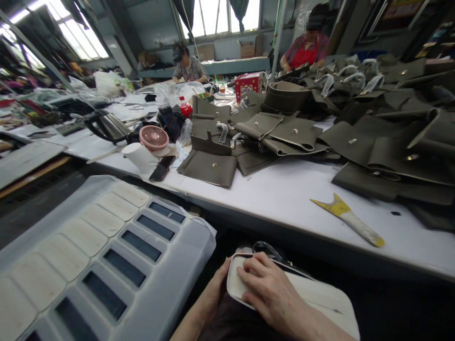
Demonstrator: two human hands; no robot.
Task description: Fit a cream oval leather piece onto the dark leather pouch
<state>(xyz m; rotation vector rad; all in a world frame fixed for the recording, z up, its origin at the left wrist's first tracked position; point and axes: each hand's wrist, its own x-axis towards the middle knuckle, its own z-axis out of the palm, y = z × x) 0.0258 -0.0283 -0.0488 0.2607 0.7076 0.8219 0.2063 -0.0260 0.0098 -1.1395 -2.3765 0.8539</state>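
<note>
A long white piece with rounded ends (320, 296), probably the base of a bag, lies tilted over my lap. A raised rim with a dark line runs along its edge. My left hand (218, 284) is closed around its left end, with most of the fingers hidden beneath. On its pale upper face rests my right hand (268, 284), fingers bent and apart, pressing near the left end. Behind the far edge shows a dark loop in clear plastic (268, 248), perhaps a handle.
To the left stands a grey-covered rack of pale panels (95, 220) beside dark slots. The white table (284, 189) ahead carries olive bags (213, 166), a yellow-ended scraper-like tool (350, 220), a phone (162, 168), a cup (138, 156), a pink fan (154, 137) and a kettle (110, 125). Two people sit beyond.
</note>
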